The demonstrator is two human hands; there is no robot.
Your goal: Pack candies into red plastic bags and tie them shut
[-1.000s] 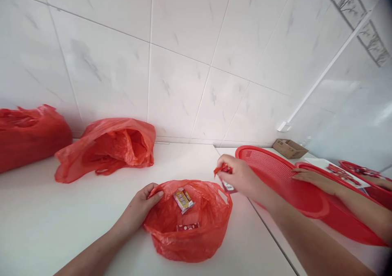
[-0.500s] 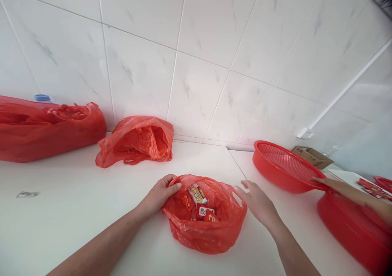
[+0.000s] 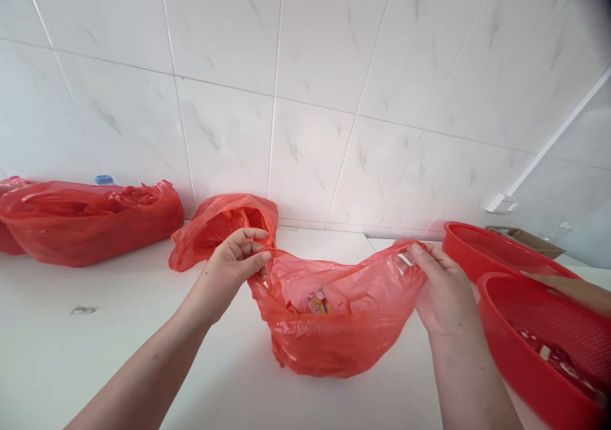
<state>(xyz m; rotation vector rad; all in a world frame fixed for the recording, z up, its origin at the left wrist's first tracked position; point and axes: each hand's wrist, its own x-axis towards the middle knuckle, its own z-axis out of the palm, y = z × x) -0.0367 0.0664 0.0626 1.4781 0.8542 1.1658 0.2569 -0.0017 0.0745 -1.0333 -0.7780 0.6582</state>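
A thin red plastic bag (image 3: 334, 344) is stretched wide between my hands above the white tabletop, its mouth facing up. My left hand (image 3: 236, 258) pinches the rim at the bag's left handle, thumb and fingers closed on it. At the opposite side my right hand (image 3: 442, 280) grips the right handle, the thumb pressed on the plastic. Inside lie a few wrapped snacks; a yellow-and-white packet (image 3: 319, 303) shows over the front rim, with a bit of red wrapper beside it. The front wall hides the rest of the contents.
Another red bag (image 3: 224, 223), mouth open, lies by the tiled wall. Farther left is a long, full red bag (image 3: 95, 226). At right stand two red sieve baskets (image 3: 496, 328), the nearer holding red packets, with another person's hand (image 3: 568, 290) over them. Behind is a cardboard box (image 3: 529, 242).
My right hand has taken hold of the bag's right handle. Both hands have lifted and spread the rim. Over at right, the baskets have shifted and packets now show in the nearer one.
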